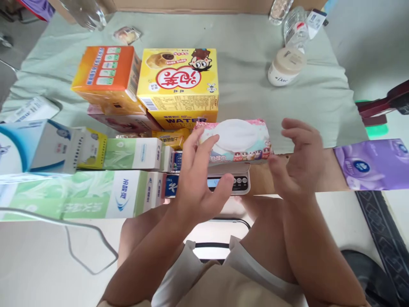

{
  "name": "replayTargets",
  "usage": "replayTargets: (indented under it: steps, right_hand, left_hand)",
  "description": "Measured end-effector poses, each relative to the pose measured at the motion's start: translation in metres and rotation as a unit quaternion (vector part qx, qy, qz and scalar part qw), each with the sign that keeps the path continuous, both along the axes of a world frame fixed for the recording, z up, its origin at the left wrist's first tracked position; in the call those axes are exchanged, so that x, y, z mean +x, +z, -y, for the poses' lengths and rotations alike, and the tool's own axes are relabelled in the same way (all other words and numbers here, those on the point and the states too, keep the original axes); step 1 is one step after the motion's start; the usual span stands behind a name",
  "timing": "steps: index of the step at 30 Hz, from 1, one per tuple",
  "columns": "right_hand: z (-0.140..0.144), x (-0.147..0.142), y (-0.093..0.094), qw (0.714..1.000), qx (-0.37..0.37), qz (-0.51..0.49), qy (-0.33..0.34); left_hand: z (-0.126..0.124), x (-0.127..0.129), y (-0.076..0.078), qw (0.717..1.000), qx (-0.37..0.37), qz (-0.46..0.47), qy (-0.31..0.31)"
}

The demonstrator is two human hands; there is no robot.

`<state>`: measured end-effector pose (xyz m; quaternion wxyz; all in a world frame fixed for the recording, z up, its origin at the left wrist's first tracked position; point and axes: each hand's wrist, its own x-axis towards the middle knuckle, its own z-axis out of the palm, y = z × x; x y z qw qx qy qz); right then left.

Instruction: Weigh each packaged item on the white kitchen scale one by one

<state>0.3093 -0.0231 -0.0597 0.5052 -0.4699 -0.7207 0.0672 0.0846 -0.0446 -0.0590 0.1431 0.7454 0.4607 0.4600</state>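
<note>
At the near edge of the table (243, 85), seen from the head camera, a pink pack of wet wipes (235, 140) lies on a small digital scale (238, 182), its white lid facing up. The left hand (200, 183) is at the pack's left end: the fingers (200, 140) are spread and loosely curved, their tips touching the pack's end, while the thumb reaches across the front of the scale just below its display. The right hand (298, 160) hovers just beside the pack's right end, fingers open and gently curled, holding nothing; whether it touches the pack I cannot tell. Left of the scale stand stacked cartons, a yellow snack box (179, 83) topmost. A purple tissue pack (372, 164) lies to the right, well apart.
</note>
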Motion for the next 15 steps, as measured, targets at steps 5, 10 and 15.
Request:
replayTargets:
  steps: [5,10,15]
  right_hand:
    - [-0.008,-0.007,0.037,0.969,-0.115,0.212,0.061]
    - [-0.043,-0.022,0.066,0.901,-0.262,0.326,0.116]
    - [-0.06,-0.036,0.085,0.845,-0.329,0.408,0.109]
  left_hand:
    - [-0.003,-0.002,-0.007,0.999,-0.032,0.022,-0.038]
    - [-0.003,-0.003,-0.01,0.995,-0.051,0.033,-0.082]
    - [-0.009,-0.006,-0.01,0.992,-0.044,0.046,-0.108]
